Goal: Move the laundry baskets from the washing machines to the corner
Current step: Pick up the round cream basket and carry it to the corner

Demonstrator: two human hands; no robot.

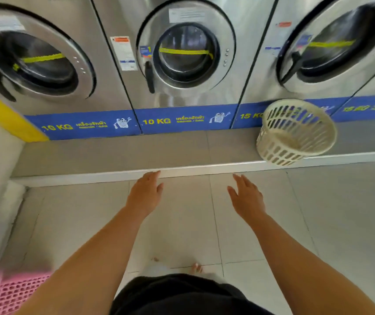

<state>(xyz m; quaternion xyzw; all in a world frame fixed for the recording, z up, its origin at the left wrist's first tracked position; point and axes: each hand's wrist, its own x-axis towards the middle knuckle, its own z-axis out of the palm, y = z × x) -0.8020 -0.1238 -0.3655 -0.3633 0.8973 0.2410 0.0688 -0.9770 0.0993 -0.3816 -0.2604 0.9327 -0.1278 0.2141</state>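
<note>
A cream basket [295,131] is seen on the raised ledge [113,153] below the washers [186,55], tipped so that its open mouth faces up and left; its lower edge overhangs the white kerb. It lies ahead and to the right of both hands. The right hand [246,198] is the nearer one, the left hand [145,194] well apart from it. Both hands are spread flat with fingers open, and nothing is held. A reach forward and rightward is judged to be needed. A pink basket [11,292] is glimpsed at the lower left, blurred
</note>
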